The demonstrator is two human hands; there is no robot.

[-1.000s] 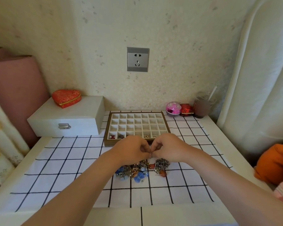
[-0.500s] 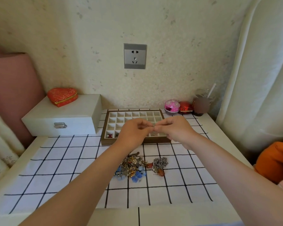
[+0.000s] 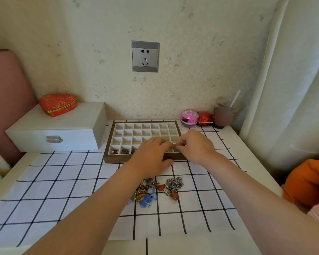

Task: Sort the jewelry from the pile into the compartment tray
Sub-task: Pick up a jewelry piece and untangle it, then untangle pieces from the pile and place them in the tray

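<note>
Two hands, left hand [image 3: 151, 157] and right hand [image 3: 196, 147], meet over the near row of the tray [image 3: 109, 142]. Whether either grip holds a piece cannot be told. Pile [image 3: 147, 190] lies on the desk [image 3: 250, 162], between tray and front edge.

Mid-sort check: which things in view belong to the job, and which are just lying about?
Job: jewelry pile, compartment tray, left hand, right hand.
Lying about: white box, red heart case, pink ball, cup with straw, wall socket.
</note>
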